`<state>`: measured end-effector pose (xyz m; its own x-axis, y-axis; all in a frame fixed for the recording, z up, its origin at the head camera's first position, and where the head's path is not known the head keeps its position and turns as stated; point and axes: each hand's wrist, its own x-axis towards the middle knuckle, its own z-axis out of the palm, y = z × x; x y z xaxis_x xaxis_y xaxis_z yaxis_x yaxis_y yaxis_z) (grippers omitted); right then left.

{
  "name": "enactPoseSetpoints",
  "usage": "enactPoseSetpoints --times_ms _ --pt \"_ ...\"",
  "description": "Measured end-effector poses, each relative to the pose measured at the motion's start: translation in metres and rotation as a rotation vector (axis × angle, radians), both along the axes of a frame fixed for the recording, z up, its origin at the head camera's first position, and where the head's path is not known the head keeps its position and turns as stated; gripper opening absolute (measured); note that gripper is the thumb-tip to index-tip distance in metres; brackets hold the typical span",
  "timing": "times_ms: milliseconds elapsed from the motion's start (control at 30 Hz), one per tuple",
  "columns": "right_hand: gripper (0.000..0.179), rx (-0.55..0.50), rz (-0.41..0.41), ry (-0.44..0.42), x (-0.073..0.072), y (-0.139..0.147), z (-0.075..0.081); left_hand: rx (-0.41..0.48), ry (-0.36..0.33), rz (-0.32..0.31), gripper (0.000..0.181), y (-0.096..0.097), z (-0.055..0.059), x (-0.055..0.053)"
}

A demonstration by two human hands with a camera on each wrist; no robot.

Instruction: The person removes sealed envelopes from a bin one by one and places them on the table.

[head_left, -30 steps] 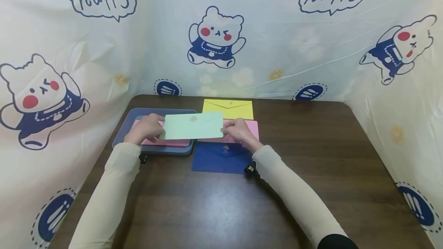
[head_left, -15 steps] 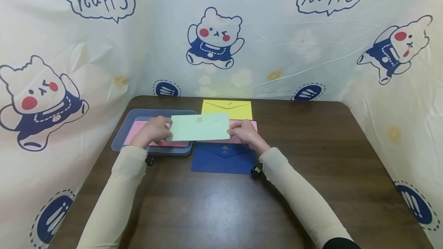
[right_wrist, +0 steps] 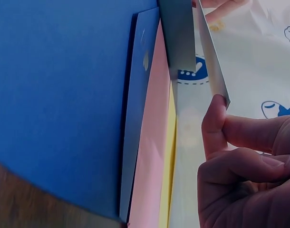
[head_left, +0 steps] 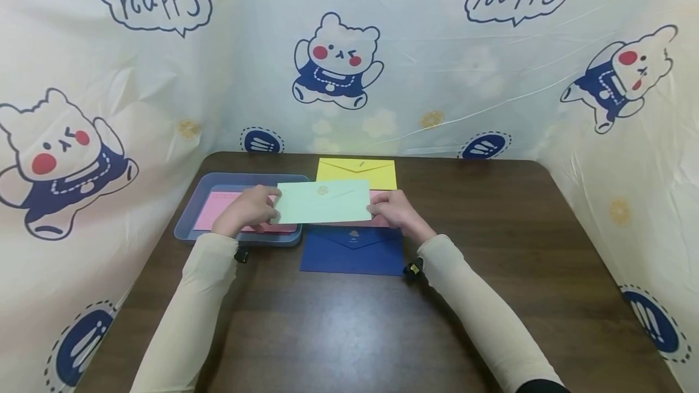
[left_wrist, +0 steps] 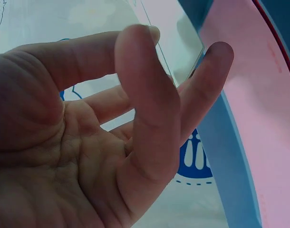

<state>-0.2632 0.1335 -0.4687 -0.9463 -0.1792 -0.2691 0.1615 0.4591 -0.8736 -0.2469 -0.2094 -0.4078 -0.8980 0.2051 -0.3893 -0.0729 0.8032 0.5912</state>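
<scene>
Mint-green envelope [head_left: 323,204], pinched between thumb and fingers at both short ends: left hand [head_left: 247,210] and right hand [head_left: 395,208]. Held above a pink envelope [right_wrist: 152,123]. Blue envelope [head_left: 352,253] on near side, yellow envelope [head_left: 356,168] on far side. Leftward: blue tray [head_left: 188,214], pink paper piece [head_left: 215,211] inside.

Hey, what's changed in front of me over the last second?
The mint envelope slid rightward, away from above the blue tray, carried between your left hand and right hand. Nothing was newly taken hold of or let go. The tray and the yellow, pink and blue envelopes on the table stayed put.
</scene>
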Motion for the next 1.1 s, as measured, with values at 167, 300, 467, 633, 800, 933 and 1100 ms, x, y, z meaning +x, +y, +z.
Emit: enactPoseSetpoints --times_ms 167,300,467,633,800,933,1100 --pt "0.023 -0.017 -0.003 -0.005 0.000 0.007 -0.001 -0.002 0.003 0.004 0.068 0.006 0.001 0.001" --pt "0.027 0.002 -0.010 -0.012 0.000 0.012 -0.003 -0.004 0.005 -0.001 0.068 0.010 0.000 0.002" --pt "0.028 0.018 -0.019 -0.021 0.000 0.021 -0.005 -0.011 0.022 -0.021 0.067 0.016 0.000 0.005" --pt "0.021 0.009 -0.016 -0.037 0.001 0.032 -0.007 -0.009 0.038 -0.058 0.065 0.024 0.002 0.008" --pt "0.021 -0.027 -0.012 -0.041 0.001 0.042 -0.008 -0.005 0.044 -0.069 0.063 0.032 0.003 0.011" --pt "0.024 -0.024 -0.019 -0.051 0.002 0.048 -0.007 0.001 0.061 -0.082 0.062 0.036 0.000 0.010" --pt "0.029 -0.020 -0.027 -0.063 0.001 0.059 -0.010 -0.018 0.099 -0.074 0.063 0.039 -0.004 0.014"
